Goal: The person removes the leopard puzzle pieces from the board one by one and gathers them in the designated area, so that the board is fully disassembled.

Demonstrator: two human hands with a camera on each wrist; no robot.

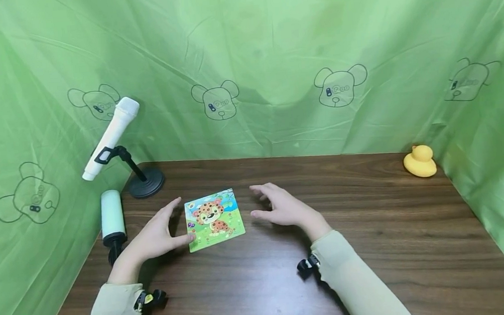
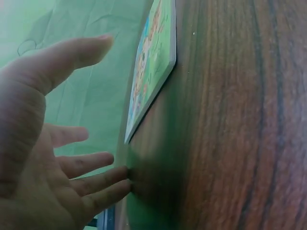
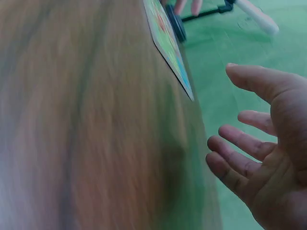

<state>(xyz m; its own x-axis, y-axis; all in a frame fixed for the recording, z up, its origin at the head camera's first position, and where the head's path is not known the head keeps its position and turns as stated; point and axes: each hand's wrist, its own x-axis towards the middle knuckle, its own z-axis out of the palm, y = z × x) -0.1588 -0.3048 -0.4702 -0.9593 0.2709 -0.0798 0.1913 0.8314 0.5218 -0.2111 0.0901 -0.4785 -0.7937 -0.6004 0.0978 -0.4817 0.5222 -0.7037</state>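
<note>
A thin, square picture board (image 1: 215, 220) lies on wood-grained tabletop (image 1: 383, 216).

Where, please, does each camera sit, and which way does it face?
Head: worn there, facing forward and down at the square green leopard-picture board; left hand, right hand, pale sleeves show.
Left wrist: worn there, facing the board across brown wooden table; left hand shows.
Right wrist: worn there, facing the board and green fabric backdrop; right hand, left fingers show.
Wrist views share the board.
</note>
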